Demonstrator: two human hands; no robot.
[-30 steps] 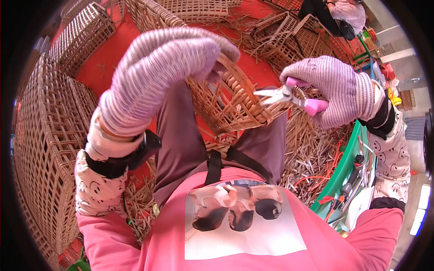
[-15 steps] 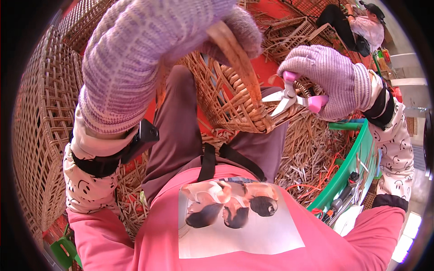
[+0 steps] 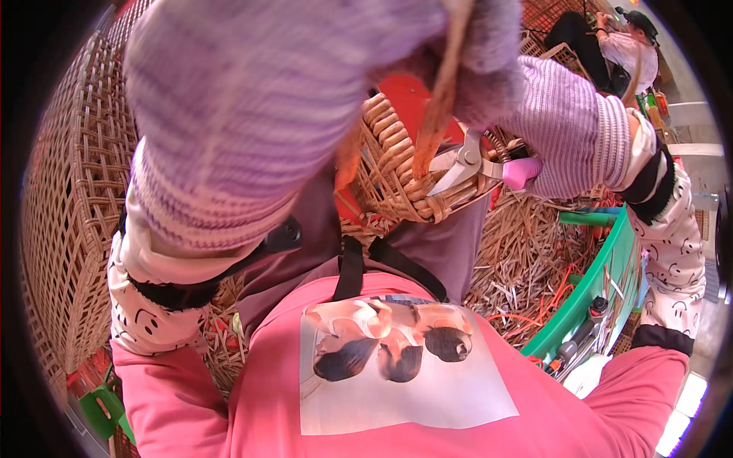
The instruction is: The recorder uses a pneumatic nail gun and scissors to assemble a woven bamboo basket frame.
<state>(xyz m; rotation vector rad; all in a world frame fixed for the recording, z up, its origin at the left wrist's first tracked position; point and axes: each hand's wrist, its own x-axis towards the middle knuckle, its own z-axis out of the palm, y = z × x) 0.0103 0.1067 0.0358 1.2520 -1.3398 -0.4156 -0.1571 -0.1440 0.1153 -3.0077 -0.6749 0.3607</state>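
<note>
My left hand (image 3: 305, 84), in a purple-and-white knitted glove, is raised large across the upper left. Its fingers are closed on a flat brown weaving strip (image 3: 437, 114), which runs down to a wicker basket (image 3: 388, 141) held over my lap. Motion smears the fingertips. My right hand (image 3: 573, 126), gloved alike, grips pink-handled pruning shears (image 3: 467, 162). Their blades are spread apart by the basket's corner, close to the lower end of the strip. The left glove hides much of the basket's left side.
Tall woven baskets (image 3: 72, 206) stand along my left. On the right, a green tray (image 3: 569, 305) holds hand tools (image 3: 584, 328). Cut straw scraps (image 3: 519, 259) cover the ground beside my legs. Another person (image 3: 622, 53) sits at the far right.
My left hand has moved right and looks larger, drawing the strip more upright. The shears have shifted slightly left and down, closer to the strip's lower end. The left hand now overlaps my right fingers.
</note>
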